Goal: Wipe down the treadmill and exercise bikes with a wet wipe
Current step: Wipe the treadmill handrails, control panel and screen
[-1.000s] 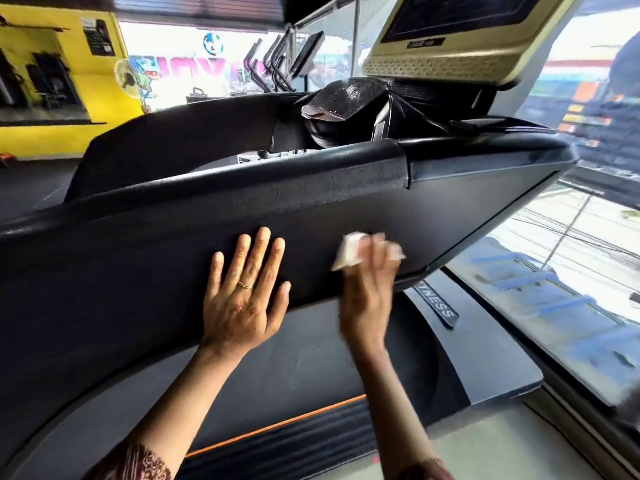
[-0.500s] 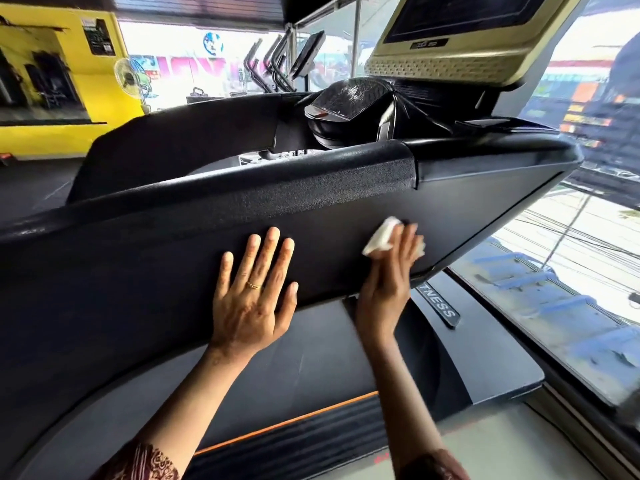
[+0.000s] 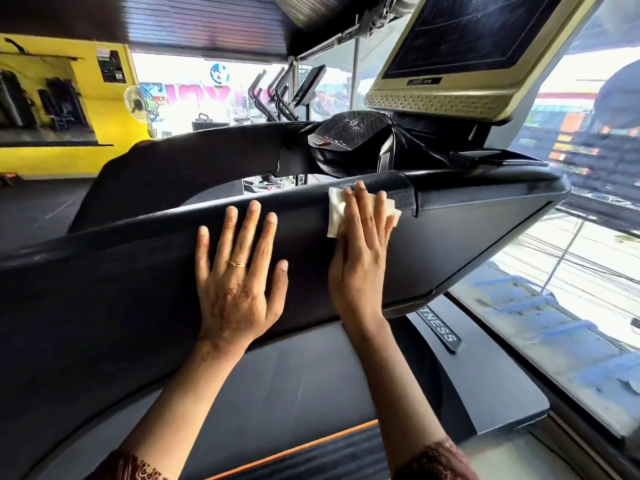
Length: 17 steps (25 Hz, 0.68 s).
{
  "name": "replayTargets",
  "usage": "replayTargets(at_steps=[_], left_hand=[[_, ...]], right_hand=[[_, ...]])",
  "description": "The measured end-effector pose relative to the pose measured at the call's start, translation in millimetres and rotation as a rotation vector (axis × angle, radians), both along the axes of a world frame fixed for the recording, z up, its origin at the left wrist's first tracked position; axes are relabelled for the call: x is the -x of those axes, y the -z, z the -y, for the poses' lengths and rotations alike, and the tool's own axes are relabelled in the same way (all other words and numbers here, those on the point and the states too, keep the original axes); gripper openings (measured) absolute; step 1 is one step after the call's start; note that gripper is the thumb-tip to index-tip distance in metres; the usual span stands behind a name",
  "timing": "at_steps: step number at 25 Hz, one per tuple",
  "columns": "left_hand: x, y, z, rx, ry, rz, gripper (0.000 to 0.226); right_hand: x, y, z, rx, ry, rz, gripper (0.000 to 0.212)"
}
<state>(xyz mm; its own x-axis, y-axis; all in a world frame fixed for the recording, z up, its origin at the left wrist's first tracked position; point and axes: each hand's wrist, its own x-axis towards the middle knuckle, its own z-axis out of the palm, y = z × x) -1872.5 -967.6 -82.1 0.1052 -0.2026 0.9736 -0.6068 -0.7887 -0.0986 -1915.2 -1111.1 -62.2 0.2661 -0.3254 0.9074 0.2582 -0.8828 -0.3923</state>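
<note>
One wipe [image 3: 334, 216] under right hand [image 3: 358, 268] — left hand [image 3: 239, 292] flat on one treadmill [image 3: 485, 237].

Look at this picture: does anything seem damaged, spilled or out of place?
Only the console screen: pale streaks cross its dark glass, perhaps smears or reflections. Nothing looks spilled or askew near the wet wipe.

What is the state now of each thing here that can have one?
left hand: flat, spread wide, resting on the treadmill panel.
right hand: flat, pressing the wet wipe against the panel's upper edge.
wet wipe: spread out, partly hidden under the hand.
console screen: dark, showing nothing.
fan: too small to tell if it turns.
</note>
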Motion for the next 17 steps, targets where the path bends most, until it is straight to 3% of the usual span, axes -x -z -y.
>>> replayTargets(at_steps=[5, 8, 10, 13, 15, 17], left_hand=[[1, -14, -17, 0.003, 0.043, 0.008, 0.042], [-3, -22, -36, 0.032, -0.020, -0.030, 0.040], [-4, -23, -46, 0.032, -0.039, -0.042, 0.039], [-9, -26, -68, 0.034, -0.058, -0.067, 0.038], [-12, -25, -87, 0.052, -0.092, -0.077, 0.038], [-15, -23, -108, 0.056, -0.112, -0.087, 0.037]], right_hand=[[3, -12, 2, 0.344, 0.023, -0.079, 0.039], [-1, -33, 9, 0.132, 0.243, -0.090, 0.036], [-12, -41, -25, 0.211, 0.269, -0.152, 0.031], [-17, -48, -62, 0.401, 0.070, -0.200, 0.035], [-13, -56, -55, 0.348, 0.083, -0.264, 0.043], [-15, -62, -60, 0.232, 0.249, -0.296, 0.045]])
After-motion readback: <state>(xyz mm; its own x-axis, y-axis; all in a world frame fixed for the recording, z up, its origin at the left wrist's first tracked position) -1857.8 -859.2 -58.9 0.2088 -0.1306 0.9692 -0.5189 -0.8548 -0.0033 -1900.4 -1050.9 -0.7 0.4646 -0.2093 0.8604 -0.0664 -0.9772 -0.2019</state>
